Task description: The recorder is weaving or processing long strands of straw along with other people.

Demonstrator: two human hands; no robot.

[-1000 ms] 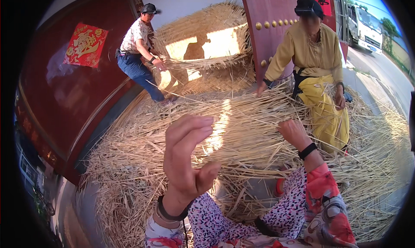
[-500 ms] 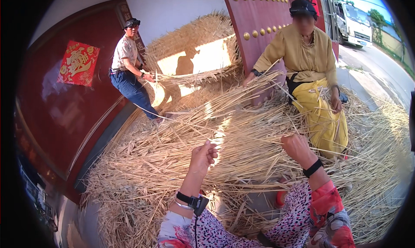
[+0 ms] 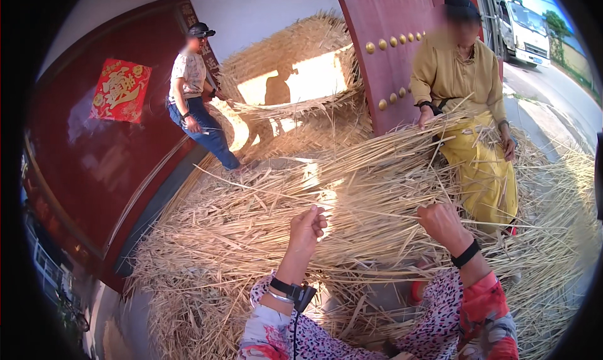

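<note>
Above strewn straw [image 3: 370, 184], left grip [image 3: 307, 228] is curled nearly closed; right grip [image 3: 441, 224] is fisted; contents unclear.

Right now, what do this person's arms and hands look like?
The bare left hand wears a black wristband with a dark box, plus a silvery bangle; a thin dark cord hangs below. The bare right hand wears a black band. Both sleeves are patterned red, white and grey.

Straw heap [image 3: 207, 253] below, open air above
</note>
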